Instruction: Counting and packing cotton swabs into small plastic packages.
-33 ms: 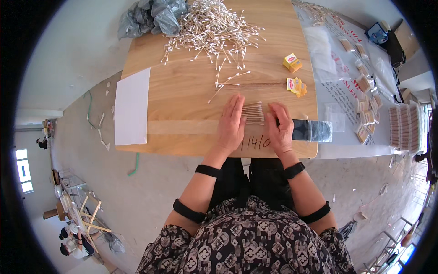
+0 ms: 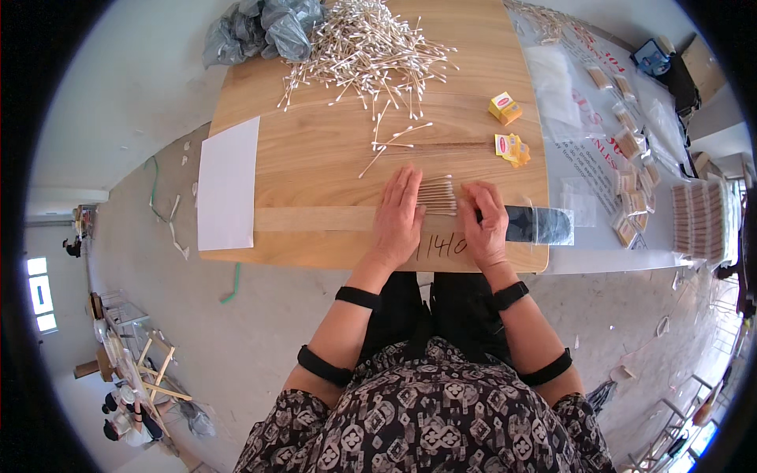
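A row of cotton swabs lies side by side on the wooden table, between my two hands. My left hand rests with its fingers stretched out along the left ends of the row. At the right ends is my right hand, its fingers bent and nothing visible held in them. A few loose cotton swabs lie beyond my left hand. Farther back spreads a big heap of cotton swabs. Small yellow packets and a yellow stack of packets sit to the right on the table.
A white sheet lies at the table's left edge. Grey plastic bags are at the back left. Dark tape crosses the right edge. Beside it, a plastic-covered surface carries several packed swab bundles and a large stacked pack.
My right hand's fingers have shifted slightly toward the left and bent a little more. My left hand and the row of swabs stay nearly where they were.
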`<act>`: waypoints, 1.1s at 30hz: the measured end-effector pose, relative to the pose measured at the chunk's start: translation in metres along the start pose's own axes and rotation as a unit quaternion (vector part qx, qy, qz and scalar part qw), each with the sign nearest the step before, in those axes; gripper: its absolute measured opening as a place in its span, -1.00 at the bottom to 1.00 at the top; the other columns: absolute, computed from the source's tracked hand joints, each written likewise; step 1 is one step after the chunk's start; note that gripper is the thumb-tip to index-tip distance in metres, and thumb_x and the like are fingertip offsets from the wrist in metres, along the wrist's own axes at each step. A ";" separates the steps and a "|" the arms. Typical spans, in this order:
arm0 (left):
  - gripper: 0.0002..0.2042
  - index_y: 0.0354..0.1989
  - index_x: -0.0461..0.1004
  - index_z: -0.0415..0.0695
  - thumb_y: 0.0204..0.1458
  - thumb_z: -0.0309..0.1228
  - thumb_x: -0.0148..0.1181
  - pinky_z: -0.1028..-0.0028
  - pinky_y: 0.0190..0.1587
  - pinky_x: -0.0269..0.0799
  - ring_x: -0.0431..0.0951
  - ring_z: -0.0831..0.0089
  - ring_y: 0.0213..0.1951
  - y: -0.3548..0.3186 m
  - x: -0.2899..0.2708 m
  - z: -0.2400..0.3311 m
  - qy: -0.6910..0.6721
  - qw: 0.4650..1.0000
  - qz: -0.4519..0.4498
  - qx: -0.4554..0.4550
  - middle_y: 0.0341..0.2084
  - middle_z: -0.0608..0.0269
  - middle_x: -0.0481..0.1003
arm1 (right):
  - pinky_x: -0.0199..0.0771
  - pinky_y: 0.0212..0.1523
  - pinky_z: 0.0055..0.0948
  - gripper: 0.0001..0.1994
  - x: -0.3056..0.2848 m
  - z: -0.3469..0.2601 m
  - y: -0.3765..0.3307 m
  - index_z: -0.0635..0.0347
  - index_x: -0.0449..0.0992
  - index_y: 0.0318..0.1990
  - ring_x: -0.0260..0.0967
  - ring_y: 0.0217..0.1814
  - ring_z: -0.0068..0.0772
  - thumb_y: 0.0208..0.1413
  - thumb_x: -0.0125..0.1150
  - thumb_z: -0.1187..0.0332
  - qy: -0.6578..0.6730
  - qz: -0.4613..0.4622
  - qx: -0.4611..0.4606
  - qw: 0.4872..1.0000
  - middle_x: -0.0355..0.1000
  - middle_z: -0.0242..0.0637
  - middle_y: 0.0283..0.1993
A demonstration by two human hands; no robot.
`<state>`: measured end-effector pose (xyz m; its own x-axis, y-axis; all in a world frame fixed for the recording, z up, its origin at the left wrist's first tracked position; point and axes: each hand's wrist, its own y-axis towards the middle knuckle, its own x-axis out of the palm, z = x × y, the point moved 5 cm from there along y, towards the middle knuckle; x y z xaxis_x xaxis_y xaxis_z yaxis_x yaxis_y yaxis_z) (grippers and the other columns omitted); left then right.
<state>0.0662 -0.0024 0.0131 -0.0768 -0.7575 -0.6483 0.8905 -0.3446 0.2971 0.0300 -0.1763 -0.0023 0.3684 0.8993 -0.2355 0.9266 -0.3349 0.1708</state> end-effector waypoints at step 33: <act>-0.78 -0.30 0.49 -0.16 -0.17 -0.51 0.32 0.08 0.30 0.13 0.13 0.01 0.37 -0.011 -0.008 0.007 0.068 0.997 -0.022 0.038 0.29 0.06 0.23 | 0.37 -0.16 -0.19 -0.85 0.008 -0.028 0.002 0.12 0.48 -0.37 0.34 -0.19 -0.10 -0.17 0.29 0.45 -0.199 -0.111 -0.157 0.961 0.34 -0.26 -0.30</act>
<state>0.0536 0.0033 0.0197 -0.0489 -0.6608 -0.7490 0.8508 -0.4204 0.3153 0.0324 -0.1621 0.0232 0.2220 0.7393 -0.6357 0.9402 0.0105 0.3406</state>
